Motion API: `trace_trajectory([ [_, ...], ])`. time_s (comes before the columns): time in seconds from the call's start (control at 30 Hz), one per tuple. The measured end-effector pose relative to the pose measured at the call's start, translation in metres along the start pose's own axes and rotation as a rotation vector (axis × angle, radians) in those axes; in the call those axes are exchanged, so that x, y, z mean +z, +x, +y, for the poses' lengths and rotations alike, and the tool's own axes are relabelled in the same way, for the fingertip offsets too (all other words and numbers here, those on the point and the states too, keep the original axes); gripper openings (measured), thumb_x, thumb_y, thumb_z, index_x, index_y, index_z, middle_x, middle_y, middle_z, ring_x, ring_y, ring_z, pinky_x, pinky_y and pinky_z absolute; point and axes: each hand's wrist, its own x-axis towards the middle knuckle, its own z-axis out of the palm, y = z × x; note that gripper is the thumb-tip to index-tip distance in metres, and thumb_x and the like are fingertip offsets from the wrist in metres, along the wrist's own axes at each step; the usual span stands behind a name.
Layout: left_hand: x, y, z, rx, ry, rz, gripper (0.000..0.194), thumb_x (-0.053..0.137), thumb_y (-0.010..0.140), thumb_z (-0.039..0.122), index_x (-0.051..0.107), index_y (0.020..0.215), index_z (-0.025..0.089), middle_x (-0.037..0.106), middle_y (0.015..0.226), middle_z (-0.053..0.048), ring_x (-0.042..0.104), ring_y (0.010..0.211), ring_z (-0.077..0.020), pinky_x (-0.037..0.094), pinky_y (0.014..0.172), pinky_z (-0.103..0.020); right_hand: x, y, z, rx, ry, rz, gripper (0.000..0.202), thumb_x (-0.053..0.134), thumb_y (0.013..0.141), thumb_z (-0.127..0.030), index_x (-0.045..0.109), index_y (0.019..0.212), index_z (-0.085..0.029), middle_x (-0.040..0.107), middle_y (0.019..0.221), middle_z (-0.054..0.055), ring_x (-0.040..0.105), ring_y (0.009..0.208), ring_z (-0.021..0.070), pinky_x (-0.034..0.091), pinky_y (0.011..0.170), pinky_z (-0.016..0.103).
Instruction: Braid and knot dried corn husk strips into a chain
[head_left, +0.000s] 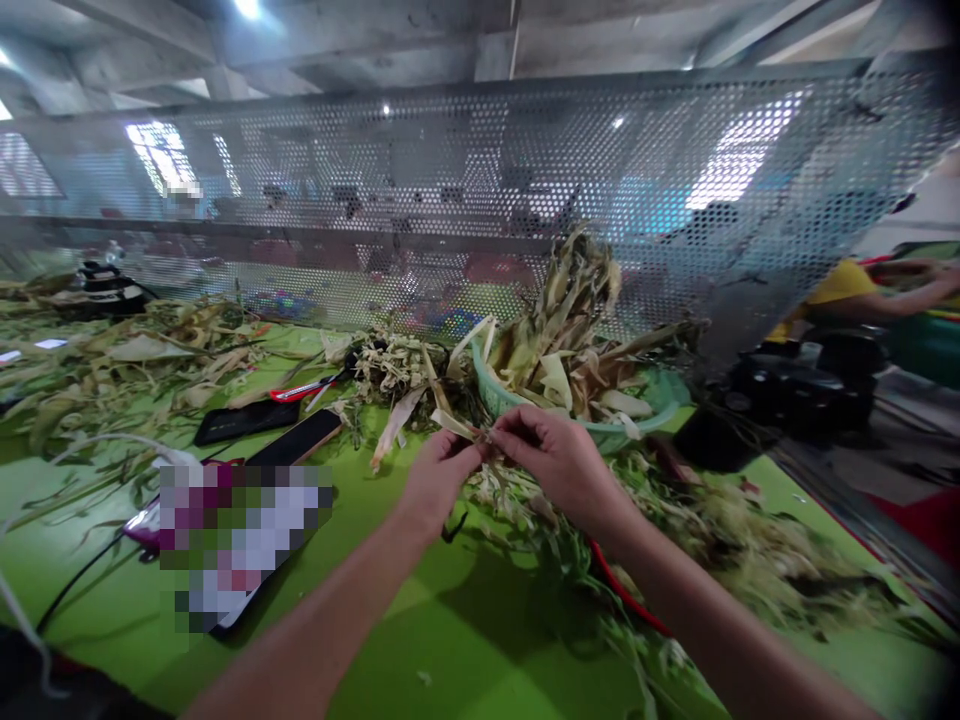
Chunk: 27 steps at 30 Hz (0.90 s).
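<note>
My left hand [442, 475] and my right hand [562, 460] meet near the middle of the head view, over the green table [442, 640]. Thumbs and fingers of both are pinched together on a pale strip of corn husk [454, 425]. One end of the strip sticks out up and left past my left fingers; the part between the fingertips is too small to make out. Just beyond my right hand stands a light green plastic basket [489, 390], heaped with dry corn husks [559, 300]. A bunch of small knotted husk pieces [397, 368] lies to its left.
Loose husks [161, 350] cover the left side. A black phone [244, 422], another dark phone [296, 438] and a red utility knife [296, 391] lie left of my hands. Fibrous scraps [750, 545] spread at right. A perforated metal panel [420, 200] closes the back; a co-worker's arm [900, 297] shows far right.
</note>
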Motion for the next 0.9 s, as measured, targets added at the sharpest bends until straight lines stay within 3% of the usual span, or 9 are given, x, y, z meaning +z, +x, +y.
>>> trace_trajectory([
  [0.17,-0.001,0.003,-0.003,-0.022,-0.161,0.139,0.019,0.075,0.061,0.024,0.066,0.075,0.015,0.063,0.071,0.000,0.055,0.066,-0.0099,0.044,0.067,-0.022,0.003,0.000,0.008,-0.008,0.083,-0.055,0.019,0.058,0.084,-0.037,0.062,0.087,-0.019,0.067,0.078,0.003,0.060,0.072,0.0180,0.047,0.067,0.028],
  [0.3,0.001,0.001,-0.003,-0.016,-0.224,0.127,0.018,0.076,0.062,0.024,0.066,0.076,0.017,0.064,0.075,-0.001,0.055,0.067,-0.0090,0.044,0.068,-0.021,0.007,-0.002,0.004,-0.035,-0.005,-0.021,0.014,0.056,0.086,-0.032,0.061,0.081,-0.020,0.065,0.073,0.001,0.059,0.068,0.0172,0.045,0.064,0.027],
  [0.53,0.000,0.001,-0.008,0.004,-0.160,0.100,0.017,0.074,0.065,0.027,0.065,0.073,0.015,0.061,0.072,-0.001,0.053,0.067,-0.0098,0.042,0.066,-0.023,0.011,-0.009,-0.006,-0.121,-0.253,0.059,0.012,0.052,0.086,-0.024,0.060,0.078,-0.020,0.066,0.076,0.003,0.059,0.070,0.0178,0.042,0.064,0.027],
  [0.63,0.000,0.001,-0.009,0.020,-0.119,0.119,0.015,0.072,0.066,0.026,0.063,0.071,0.015,0.060,0.070,0.000,0.053,0.067,-0.0105,0.042,0.066,-0.023,0.011,-0.009,-0.006,-0.123,-0.250,0.042,0.012,0.052,0.086,-0.023,0.061,0.079,-0.020,0.066,0.078,0.003,0.059,0.071,0.0176,0.042,0.064,0.026],
  [0.8,-0.006,0.006,-0.001,0.031,-0.092,0.179,0.014,0.071,0.065,0.026,0.062,0.066,0.015,0.058,0.066,0.001,0.052,0.064,-0.0097,0.042,0.064,-0.022,0.000,-0.002,-0.002,-0.088,-0.109,-0.067,0.013,0.055,0.086,-0.030,0.063,0.082,-0.020,0.065,0.073,0.000,0.057,0.066,0.0156,0.042,0.061,0.025],
  [0.9,-0.017,0.013,0.007,0.095,-0.104,0.229,0.013,0.071,0.064,0.026,0.065,0.070,0.015,0.061,0.068,0.000,0.053,0.063,-0.0097,0.042,0.062,-0.021,-0.015,0.003,0.003,-0.051,-0.152,-0.088,0.015,0.055,0.086,-0.032,0.064,0.084,-0.020,0.066,0.073,0.000,0.057,0.065,0.0148,0.041,0.059,0.024],
])
